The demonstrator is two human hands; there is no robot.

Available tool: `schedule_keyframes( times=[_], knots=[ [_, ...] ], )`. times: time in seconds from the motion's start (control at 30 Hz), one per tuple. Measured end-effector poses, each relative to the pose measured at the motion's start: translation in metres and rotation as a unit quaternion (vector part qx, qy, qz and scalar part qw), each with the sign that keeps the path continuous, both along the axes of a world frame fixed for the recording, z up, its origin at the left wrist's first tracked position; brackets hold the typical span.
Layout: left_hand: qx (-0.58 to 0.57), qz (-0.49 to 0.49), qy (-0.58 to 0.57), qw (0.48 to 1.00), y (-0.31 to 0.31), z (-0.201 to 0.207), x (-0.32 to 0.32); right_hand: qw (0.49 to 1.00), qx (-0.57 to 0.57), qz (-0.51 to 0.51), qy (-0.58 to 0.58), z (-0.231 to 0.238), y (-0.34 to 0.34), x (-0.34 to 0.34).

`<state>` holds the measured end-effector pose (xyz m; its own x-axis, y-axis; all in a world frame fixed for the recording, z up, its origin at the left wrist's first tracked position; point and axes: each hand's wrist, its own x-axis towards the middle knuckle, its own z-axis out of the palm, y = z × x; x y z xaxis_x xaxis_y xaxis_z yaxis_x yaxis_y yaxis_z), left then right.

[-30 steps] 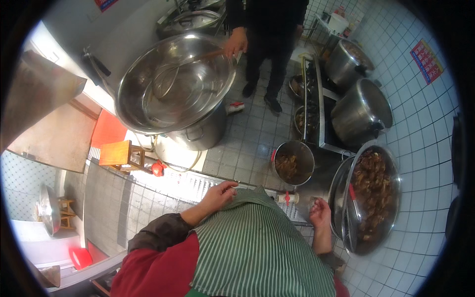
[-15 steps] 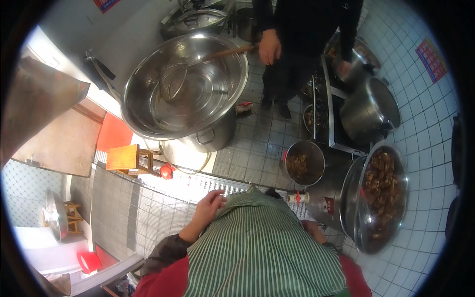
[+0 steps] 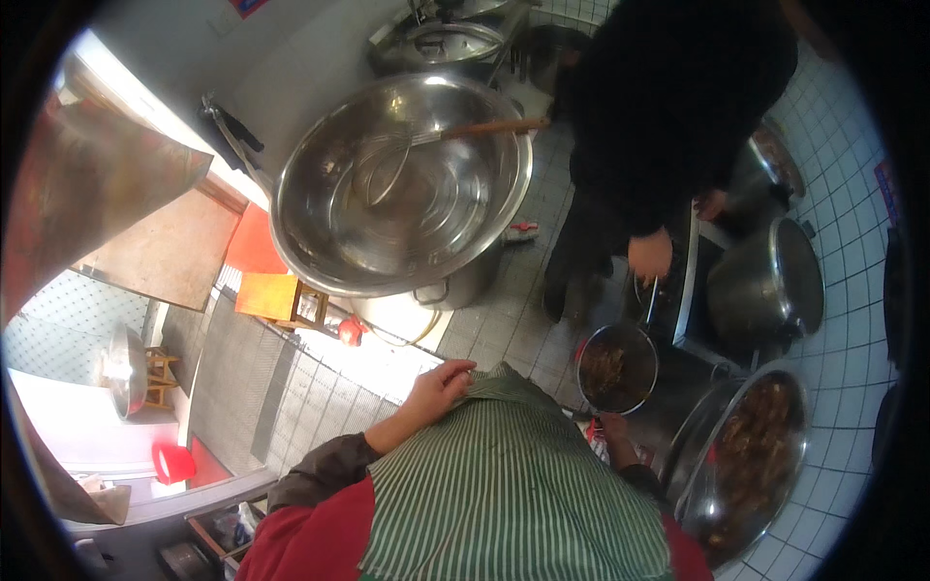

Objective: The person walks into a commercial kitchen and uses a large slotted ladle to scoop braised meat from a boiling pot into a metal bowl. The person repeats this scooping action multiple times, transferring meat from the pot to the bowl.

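Observation:
My left hand [image 3: 441, 392] is raised beside the left edge of my green striped apron [image 3: 513, 474]. Its fingers are loosely bent and slightly apart, with nothing visible in them. Low on the apron's right side, my right hand [image 3: 617, 436] is near a red-handled valve [image 3: 596, 441] and just below a round metal pan [image 3: 617, 368]. Its fingers are too small and partly hidden to show any hold. Brown food pieces lie in that pan. A co-worker's hand [image 3: 651, 254] is at the pan's handle. Right of my right hand, a wide metal basin [image 3: 792, 489] holds brown chunks.
A large steel basin [image 3: 320, 247] on a pot holds a wooden-handled wire strainer [image 3: 387, 160]. A person in dark clothes [image 3: 668, 116] stands ahead. Tall steel pots [image 3: 770, 286] stand by the tiled right wall. A small wooden stool [image 3: 271, 295] is at left.
The co-worker has moved right and bent forward, leaving the strainer handle and reaching the pan's handle. My right hand has come forward into fuller view. The whole view has shifted.

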<state>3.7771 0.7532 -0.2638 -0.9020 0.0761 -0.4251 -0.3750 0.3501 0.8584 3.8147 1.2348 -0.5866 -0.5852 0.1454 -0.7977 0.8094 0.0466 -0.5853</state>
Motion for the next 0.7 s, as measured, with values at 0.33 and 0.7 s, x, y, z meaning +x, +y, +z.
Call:
schedule_keyframes(
  times=[0.33, 0.7],
  knots=[
    [-0.064, -0.007, 0.063, 0.996, -0.038, -0.007, -0.048, 0.991, -0.121, 0.046, -0.042, 0.007, -0.058, -0.037],
    [-0.071, -0.066, 0.121, 0.988, -0.181, -0.018, -0.142, 0.998, 0.041, 0.0, 0.037, 0.015, -0.17, -0.047]
  ],
)
